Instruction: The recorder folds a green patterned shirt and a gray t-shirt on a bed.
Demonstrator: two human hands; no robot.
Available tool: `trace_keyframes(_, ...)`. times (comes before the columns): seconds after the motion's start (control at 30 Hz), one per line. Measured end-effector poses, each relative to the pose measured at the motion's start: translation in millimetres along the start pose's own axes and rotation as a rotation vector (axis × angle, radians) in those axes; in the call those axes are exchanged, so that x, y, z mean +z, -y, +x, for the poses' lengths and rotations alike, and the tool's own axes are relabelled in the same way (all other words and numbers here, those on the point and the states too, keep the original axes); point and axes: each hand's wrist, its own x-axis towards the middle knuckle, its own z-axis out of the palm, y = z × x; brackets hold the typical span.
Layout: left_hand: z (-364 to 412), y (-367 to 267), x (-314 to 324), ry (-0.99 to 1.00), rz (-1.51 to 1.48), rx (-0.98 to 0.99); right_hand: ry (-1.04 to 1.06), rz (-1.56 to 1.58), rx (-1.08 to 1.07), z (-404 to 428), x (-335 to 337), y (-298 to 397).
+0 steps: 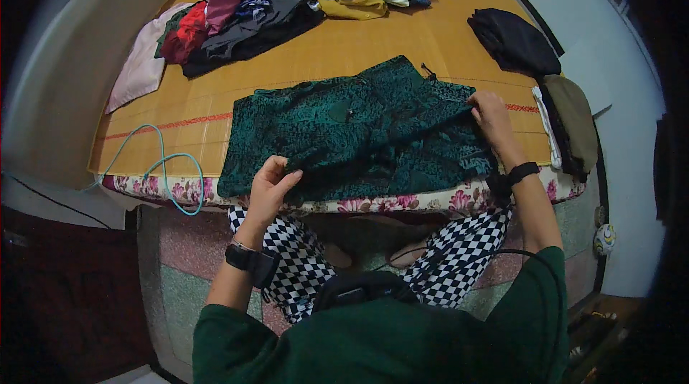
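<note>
A dark green patterned garment (pixel 344 131) with a small drawstring near its top right lies spread over the front edge of a bed covered by a yellow woven mat (pixel 430 45). My left hand (pixel 273 185) is at the garment's lower left, thumb and forefinger pinching its cloth near the front edge. At the upper right corner, my right hand (pixel 489 115) grips the cloth between thumb and fingers. A raised fold runs slantwise between the two hands. The garment's underside is hidden.
Loose clothes, among them a yellow one (pixel 352 7) and a pink one (pixel 140 55), lie heaped at the back. Folded black cloth (pixel 514 42) and an olive garment (pixel 573 120) rest at the right edge. A light blue cord (pixel 164 163) loops at the left. A ball (pixel 605 238) sits by the wall.
</note>
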Motion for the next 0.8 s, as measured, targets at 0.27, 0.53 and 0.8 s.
trace_keyframes(0.27,-7.2,-0.9,1.9,0.109,0.175,-0.1,0.092,-0.051,-0.035,-16.6,2.2,7.0)
trace_keyframes(0.53,9.6,-12.0,-11.5,0.043,0.614,0.01,0.227,-0.027,-0.065,-15.3,-6.0,2.7)
trace_keyframes(0.8,82.9,-42.8,-5.2,0.109,1.134,0.492,0.25,0.286,0.013,45.4,-18.6,36.4)
